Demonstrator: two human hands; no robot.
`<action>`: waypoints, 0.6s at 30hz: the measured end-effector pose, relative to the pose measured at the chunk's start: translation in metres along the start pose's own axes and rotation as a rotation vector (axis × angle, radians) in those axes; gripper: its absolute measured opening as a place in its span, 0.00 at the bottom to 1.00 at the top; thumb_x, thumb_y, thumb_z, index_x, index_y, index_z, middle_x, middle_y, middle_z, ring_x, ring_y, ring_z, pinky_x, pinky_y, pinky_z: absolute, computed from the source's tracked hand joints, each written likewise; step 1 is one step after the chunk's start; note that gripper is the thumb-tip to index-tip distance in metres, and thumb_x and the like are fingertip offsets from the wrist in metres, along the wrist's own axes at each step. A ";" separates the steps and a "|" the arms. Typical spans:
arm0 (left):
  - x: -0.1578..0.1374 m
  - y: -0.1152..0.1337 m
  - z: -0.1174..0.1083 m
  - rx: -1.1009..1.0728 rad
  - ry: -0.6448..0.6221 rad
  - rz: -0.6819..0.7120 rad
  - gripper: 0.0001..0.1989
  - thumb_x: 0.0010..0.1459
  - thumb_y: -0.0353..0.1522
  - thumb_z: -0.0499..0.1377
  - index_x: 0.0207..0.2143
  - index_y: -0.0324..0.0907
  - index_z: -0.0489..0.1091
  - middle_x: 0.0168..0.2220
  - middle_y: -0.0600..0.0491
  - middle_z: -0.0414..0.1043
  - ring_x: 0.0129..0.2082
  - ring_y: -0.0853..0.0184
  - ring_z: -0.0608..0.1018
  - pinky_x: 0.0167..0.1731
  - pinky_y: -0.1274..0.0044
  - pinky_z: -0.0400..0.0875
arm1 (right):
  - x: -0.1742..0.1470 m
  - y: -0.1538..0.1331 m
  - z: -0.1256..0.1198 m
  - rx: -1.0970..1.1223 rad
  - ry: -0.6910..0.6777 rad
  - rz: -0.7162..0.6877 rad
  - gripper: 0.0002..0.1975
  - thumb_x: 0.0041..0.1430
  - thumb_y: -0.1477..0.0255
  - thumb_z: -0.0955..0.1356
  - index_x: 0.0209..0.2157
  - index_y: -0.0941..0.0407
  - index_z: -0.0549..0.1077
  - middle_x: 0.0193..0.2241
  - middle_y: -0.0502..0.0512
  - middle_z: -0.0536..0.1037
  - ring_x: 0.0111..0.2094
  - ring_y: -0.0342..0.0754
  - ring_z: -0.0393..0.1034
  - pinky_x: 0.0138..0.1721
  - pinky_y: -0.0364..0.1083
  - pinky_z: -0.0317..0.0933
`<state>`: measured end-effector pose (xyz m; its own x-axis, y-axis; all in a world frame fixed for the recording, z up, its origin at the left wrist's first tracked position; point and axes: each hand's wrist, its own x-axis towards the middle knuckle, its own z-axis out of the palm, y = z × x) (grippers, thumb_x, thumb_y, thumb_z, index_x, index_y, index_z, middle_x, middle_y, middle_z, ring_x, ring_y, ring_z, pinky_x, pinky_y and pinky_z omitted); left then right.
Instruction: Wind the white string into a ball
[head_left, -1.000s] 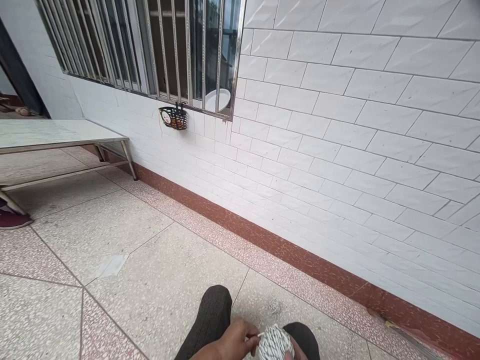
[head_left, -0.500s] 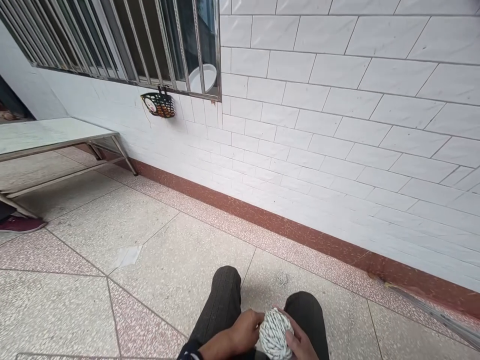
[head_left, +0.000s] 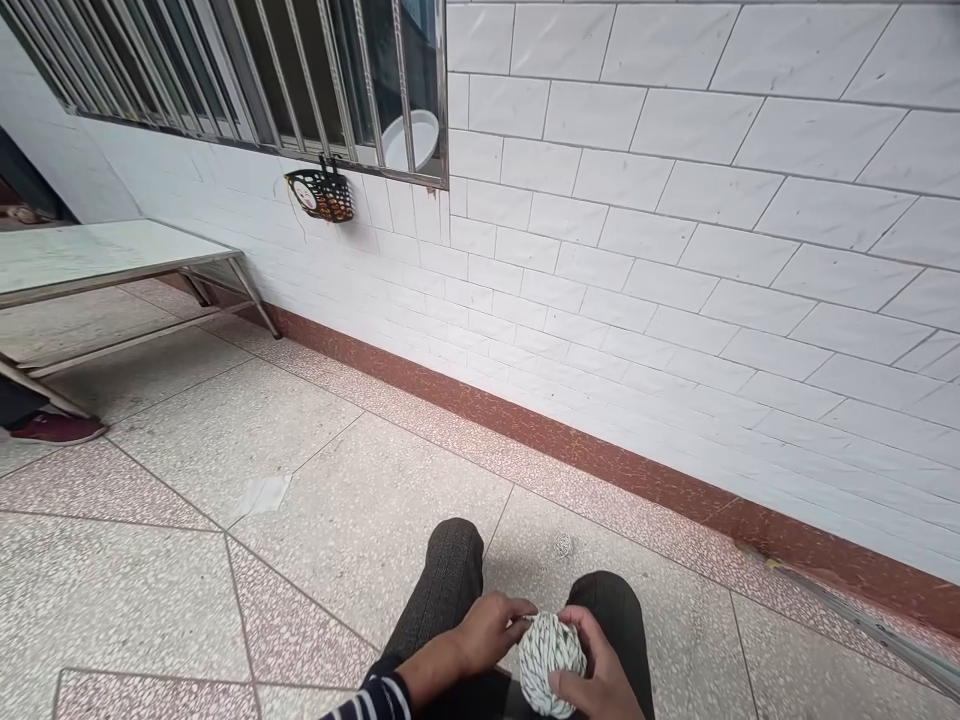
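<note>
Right now you are holding a ball of string (head_left: 550, 660) between both hands, low in front of you and just above your 2 knees (head_left: 525, 590), which poke up in dark trousers. Your right hand (head_left: 592, 670) cups the ball from the far side and underneath, fingers curled round it so it cannot roll off your lap, which looks like the reason for that cradling grip. Your left hand (head_left: 491, 632) comes in from the other side with its fingertips pinched at the top of the ball, seemingly on a strand, though the strand itself is too fine to make out; a striped sleeve (head_left: 375, 695) shows at that wrist. Neither hand is spread wide: both are closed narrowly onto the ball. On the speckled floor (head_left: 315, 520) just beyond your knees lies a much smaller tangle of string (head_left: 562, 545), apart from the ball and untouched. Ahead runs a white tiled wall (head_left: 675, 250) with a reddish strip along its foot. Up to the left a small dark basket (head_left: 324, 195) hangs from the barred window (head_left: 247, 70), and a white bowl (head_left: 411, 140) sits behind the bars. Farther left stands a low metal table (head_left: 112, 260), with a dark red shoe (head_left: 56, 430) beside its leg.
</note>
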<state>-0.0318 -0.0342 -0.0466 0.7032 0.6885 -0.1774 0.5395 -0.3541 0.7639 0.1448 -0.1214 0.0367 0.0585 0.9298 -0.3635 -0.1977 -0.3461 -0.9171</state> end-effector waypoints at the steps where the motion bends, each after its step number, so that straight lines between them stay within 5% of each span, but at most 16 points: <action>1: -0.001 -0.001 -0.001 0.022 -0.009 0.001 0.12 0.64 0.33 0.52 0.33 0.42 0.75 0.31 0.53 0.77 0.34 0.66 0.76 0.37 0.80 0.64 | -0.001 -0.003 0.000 -0.017 0.017 -0.006 0.24 0.34 0.71 0.72 0.40 0.54 0.75 0.30 0.52 0.78 0.35 0.56 0.71 0.38 0.49 0.62; 7: -0.003 -0.013 -0.004 -0.019 -0.039 -0.082 0.12 0.62 0.31 0.53 0.31 0.41 0.75 0.29 0.54 0.77 0.32 0.68 0.77 0.36 0.81 0.65 | -0.004 -0.029 -0.005 -0.088 0.150 -0.110 0.27 0.36 0.70 0.73 0.44 0.53 0.74 0.40 0.55 0.79 0.43 0.60 0.72 0.45 0.51 0.63; 12: 0.005 0.002 -0.015 -0.066 0.025 -0.056 0.15 0.62 0.32 0.50 0.29 0.42 0.75 0.30 0.55 0.78 0.32 0.68 0.78 0.35 0.80 0.66 | 0.000 -0.061 -0.009 -0.132 0.238 -0.141 0.29 0.38 0.67 0.75 0.46 0.52 0.72 0.44 0.56 0.78 0.46 0.61 0.72 0.44 0.52 0.66; 15: 0.019 0.017 -0.051 0.086 0.127 -0.002 0.16 0.62 0.33 0.50 0.24 0.45 0.72 0.27 0.56 0.77 0.30 0.66 0.77 0.33 0.77 0.67 | 0.005 -0.085 -0.008 -0.116 0.227 -0.164 0.33 0.38 0.66 0.78 0.48 0.51 0.69 0.46 0.56 0.77 0.46 0.60 0.72 0.42 0.52 0.68; 18: 0.046 0.033 -0.112 0.160 0.234 0.026 0.17 0.64 0.34 0.49 0.24 0.43 0.70 0.30 0.51 0.77 0.32 0.63 0.76 0.35 0.73 0.67 | 0.009 -0.113 -0.004 -0.073 0.230 -0.285 0.35 0.38 0.65 0.79 0.49 0.51 0.68 0.47 0.56 0.75 0.47 0.59 0.71 0.42 0.52 0.67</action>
<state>-0.0337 0.0563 0.0399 0.6017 0.7987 0.0030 0.6023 -0.4562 0.6550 0.1711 -0.0748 0.1363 0.3208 0.9406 -0.1114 -0.0716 -0.0932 -0.9931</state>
